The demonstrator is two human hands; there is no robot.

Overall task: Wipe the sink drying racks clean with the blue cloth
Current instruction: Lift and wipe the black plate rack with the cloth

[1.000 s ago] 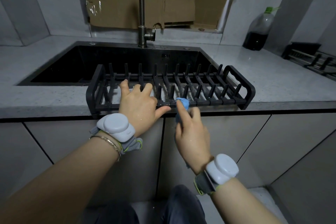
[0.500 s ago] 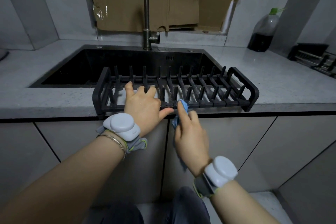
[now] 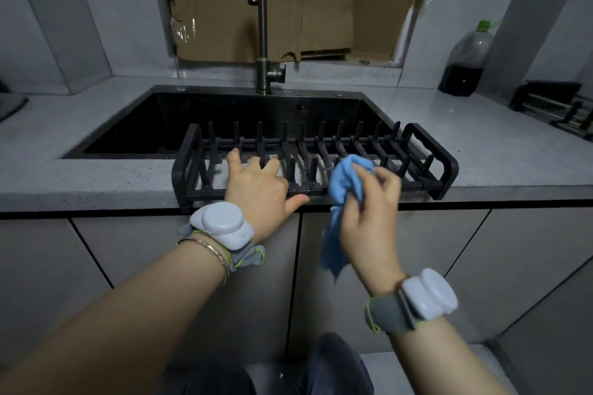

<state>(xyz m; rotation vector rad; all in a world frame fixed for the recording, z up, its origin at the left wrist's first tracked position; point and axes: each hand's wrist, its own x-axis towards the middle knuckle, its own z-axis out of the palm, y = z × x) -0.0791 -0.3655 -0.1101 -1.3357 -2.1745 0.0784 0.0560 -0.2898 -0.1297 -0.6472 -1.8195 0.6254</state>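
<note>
1. The blue cloth [image 3: 348, 176] is bunched in your right hand [image 3: 369, 221] at the sink's [image 3: 224, 112] front edge, against the upright pegs of the black drying rack [image 3: 449, 170]. The wad covers that spot, so you cannot tell whether it actually touches a peg. A loose tail hangs below the sink's front edge, in front of the cabinet door [image 3: 426, 266].
2. Your right hand's fingers are curled round the wad. The fingertips are a little blurred, and the hand hides part of the cloth.
3. Your left hand [image 3: 256, 189] lies flat on the rack's left half. Its fingers are straight and spread among the pegs, the thumb lies out along the near rail, and it grips nothing. It hides the bars beneath it.
4. The rack spans the front of the sink, with its near rail on the counter [image 3: 96, 183] lip. The basin is too dark for you to make out its floor.
5. Behind the sink stands the faucet [image 3: 262, 42], its top cut off by the frame, in front of a cardboard sheet [image 3: 321, 3].
6. To the right of the sink stand a bottle [image 3: 465, 64] of dark liquid and a second rack [image 3: 558, 106], which the picture edge cuts off.
7. Half a second ago your index finger pressed the cloth on the near rail. The cloth now sits further right and higher, with far more of it showing. Your left hand has kept its place.
</note>
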